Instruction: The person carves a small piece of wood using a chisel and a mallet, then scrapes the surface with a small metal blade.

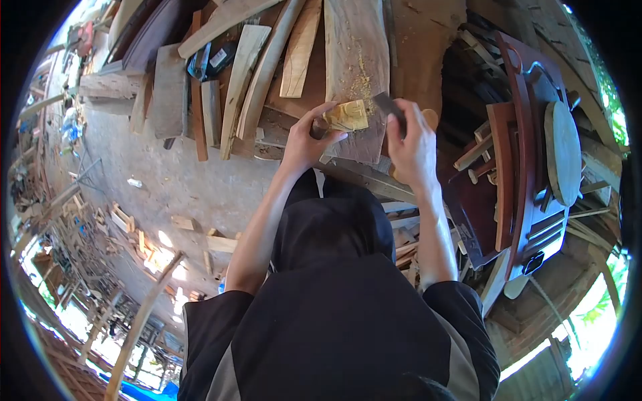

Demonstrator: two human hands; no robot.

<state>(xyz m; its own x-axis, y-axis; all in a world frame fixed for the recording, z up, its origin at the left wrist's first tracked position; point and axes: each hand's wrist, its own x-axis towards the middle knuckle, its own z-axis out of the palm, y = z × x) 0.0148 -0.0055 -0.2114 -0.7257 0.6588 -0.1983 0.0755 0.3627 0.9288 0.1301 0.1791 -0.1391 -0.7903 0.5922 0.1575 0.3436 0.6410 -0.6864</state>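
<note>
My left hand (311, 137) grips a small pale wooden block (348, 115) and presses it against a wide upright plank (358, 73). My right hand (413, 144) is closed around a dark flat chisel (388, 105) whose blade tip meets the right edge of the block. Pale wood shavings (361, 83) lie on the plank just above the block. Both forearms reach out from dark short sleeves over my dark-trousered knees (334, 220).
Several planks and offcuts (251, 73) lean in a row left of the block. A dark red carved furniture frame (521, 167) with a round wooden disc (562, 150) stands at the right. Wood scraps (144, 237) litter the grey concrete floor (180, 180) at left.
</note>
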